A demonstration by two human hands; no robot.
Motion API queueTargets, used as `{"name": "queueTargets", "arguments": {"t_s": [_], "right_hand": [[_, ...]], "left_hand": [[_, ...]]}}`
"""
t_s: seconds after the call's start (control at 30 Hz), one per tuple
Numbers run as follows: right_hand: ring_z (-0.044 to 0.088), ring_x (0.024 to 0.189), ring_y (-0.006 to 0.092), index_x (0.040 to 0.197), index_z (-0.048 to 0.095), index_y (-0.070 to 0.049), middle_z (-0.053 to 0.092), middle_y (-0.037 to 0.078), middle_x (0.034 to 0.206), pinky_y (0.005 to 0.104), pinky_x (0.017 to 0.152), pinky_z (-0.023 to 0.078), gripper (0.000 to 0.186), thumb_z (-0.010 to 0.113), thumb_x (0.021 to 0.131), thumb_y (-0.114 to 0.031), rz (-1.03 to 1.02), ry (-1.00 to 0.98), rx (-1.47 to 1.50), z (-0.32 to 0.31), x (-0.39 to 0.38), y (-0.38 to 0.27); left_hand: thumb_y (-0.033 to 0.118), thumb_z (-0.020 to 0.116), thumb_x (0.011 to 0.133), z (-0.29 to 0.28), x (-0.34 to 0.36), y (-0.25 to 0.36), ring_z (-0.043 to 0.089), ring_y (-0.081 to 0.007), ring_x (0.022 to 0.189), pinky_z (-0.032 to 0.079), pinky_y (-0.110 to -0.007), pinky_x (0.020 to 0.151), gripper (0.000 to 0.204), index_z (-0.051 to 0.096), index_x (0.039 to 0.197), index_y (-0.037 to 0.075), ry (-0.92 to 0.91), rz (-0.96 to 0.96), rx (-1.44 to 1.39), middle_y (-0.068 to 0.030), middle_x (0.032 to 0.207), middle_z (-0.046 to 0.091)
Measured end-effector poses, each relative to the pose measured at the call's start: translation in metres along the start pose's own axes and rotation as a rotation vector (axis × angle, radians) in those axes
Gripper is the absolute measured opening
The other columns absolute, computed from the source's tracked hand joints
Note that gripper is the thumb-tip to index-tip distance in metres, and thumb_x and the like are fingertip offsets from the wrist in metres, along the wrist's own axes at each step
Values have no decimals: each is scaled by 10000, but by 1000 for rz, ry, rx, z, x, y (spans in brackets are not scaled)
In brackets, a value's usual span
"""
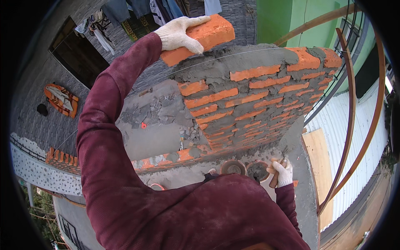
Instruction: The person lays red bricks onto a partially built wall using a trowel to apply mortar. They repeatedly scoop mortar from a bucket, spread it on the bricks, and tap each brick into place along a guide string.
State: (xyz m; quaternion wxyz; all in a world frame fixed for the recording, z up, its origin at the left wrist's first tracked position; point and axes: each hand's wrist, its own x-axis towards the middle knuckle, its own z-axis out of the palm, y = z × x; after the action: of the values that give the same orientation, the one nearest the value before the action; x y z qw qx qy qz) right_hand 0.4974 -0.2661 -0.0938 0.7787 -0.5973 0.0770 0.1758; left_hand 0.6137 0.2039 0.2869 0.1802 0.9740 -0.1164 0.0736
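Note:
My left hand (183,35), in a pale knit glove, grips an orange brick (214,31) over the near-left end of a brick wall's mortar-covered top (225,58); whether the brick touches the mortar I cannot tell. A thin string runs along that top. The wall's face (258,96) shows rough grey joints. Low at the right, my gloved right hand (282,171) is closed on a wooden-handled tool (273,180), whose working end is unclear. Beside that hand sits a bucket of grey mortar (257,170), with another bucket (233,167) to its left.
Bent wooden poles (350,104) and dark cables stand at the right, above corrugated white sheeting (366,125). A low brick course (183,155) runs leftward from the wall, with rubble (162,108) behind it. Clothes (129,16) hang by a dark doorway (71,54); an orange bundle (60,100) hangs at left.

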Motion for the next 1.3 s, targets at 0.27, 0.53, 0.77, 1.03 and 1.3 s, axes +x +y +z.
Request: {"name": "queueTargets", "arguments": {"t_s": [0.27,0.53,0.77,1.03,1.3], "right_hand": [[713,879,277,1169,543,88,666,205,1106,394,746,649,387,723,883,-102,56,271,219,35,-35,66],[718,795,272,1113,581,73,687,179,1003,387,711,644,306,717,891,-88,51,233,103,50,-31,49],[707,728,230,1059,607,53,683,140,902,344,663,615,251,728,889,-87,75,243,32,47,-19,32],[679,673,181,1067,618,28,664,93,861,303,605,578,211,699,900,-74,126,119,62,64,-3,23],[602,565,145,1042,580,7,634,87,815,278,486,497,225,684,899,-132,17,22,-60,80,-6,-27]], "left_hand": [[461,931,602,20,8,-13,599,-331,1237,463,-416,1104,1127,438,1580,196,-46,155,-14,-147,1373,596],[529,941,604,29,-3,-19,601,-327,1217,470,-407,1081,1144,441,1580,205,-80,76,27,-141,1338,597],[544,952,579,39,-8,-23,595,-322,1222,455,-391,1095,1173,452,1574,174,-83,60,-38,-154,1312,587],[696,903,584,42,-5,-30,637,-335,1180,505,-409,1052,1204,439,1579,200,-49,179,89,-175,1319,623],[792,803,633,42,-1,-30,522,-383,1282,434,-470,1127,1195,390,1603,231,-162,117,71,-181,1344,517]]}}
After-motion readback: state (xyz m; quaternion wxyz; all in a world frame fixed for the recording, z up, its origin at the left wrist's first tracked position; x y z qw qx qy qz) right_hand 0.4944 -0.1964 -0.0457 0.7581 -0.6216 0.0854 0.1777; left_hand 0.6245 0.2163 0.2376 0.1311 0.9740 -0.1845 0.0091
